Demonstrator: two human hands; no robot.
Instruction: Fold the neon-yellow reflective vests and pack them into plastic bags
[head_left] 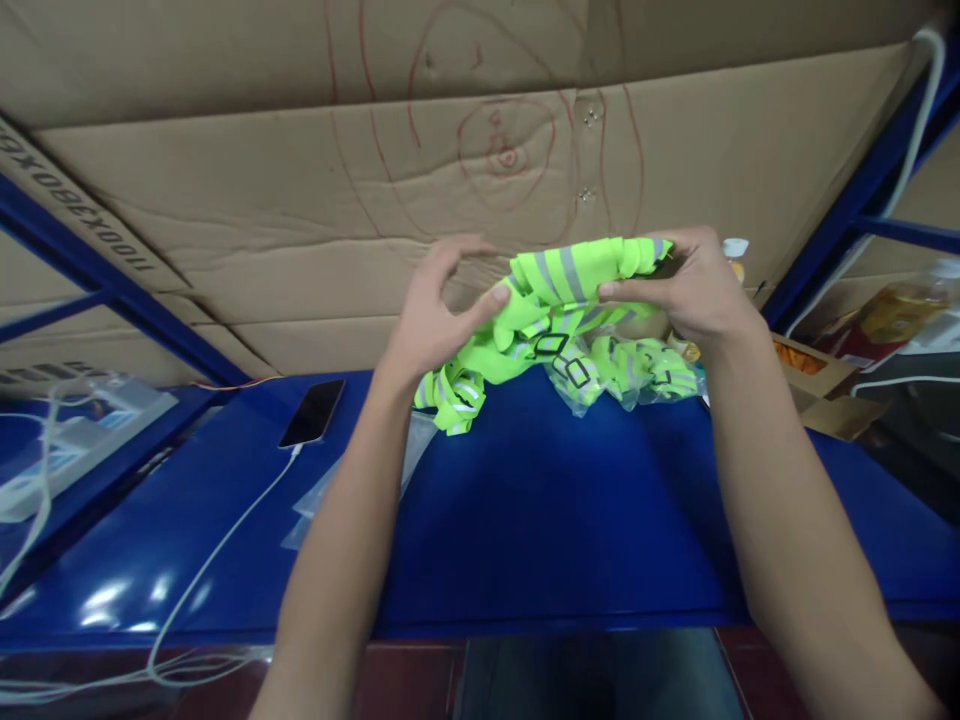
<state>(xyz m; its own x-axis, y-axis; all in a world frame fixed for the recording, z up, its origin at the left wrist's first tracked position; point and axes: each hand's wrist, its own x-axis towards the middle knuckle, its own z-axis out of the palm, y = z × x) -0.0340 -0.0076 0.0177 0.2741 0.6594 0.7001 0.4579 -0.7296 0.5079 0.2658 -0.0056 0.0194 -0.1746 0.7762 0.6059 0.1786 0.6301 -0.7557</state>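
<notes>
A bundle of neon yellow-green reflective straps (574, 270) with silver stripes is raised above the blue shelf. My right hand (701, 280) pinches its right end, thumb in front and fingers behind. My left hand (442, 310) is at the bundle's left side; its thumb touches the material while its fingers are spread apart from the thumb. Loose strap ends (454, 395) hang below the left hand. Behind and beneath lie more such straps in clear plastic bags (637, 370), with black rectangular buckles showing.
A phone (313, 413) on a white cable lies to the left on the blue shelf (555, 530). A clear plastic bag (337, 490) is partly under my left forearm. A power strip (82, 440) sits far left. Cardboard (262, 190) backs the shelf; an opened box (817, 385) stands right.
</notes>
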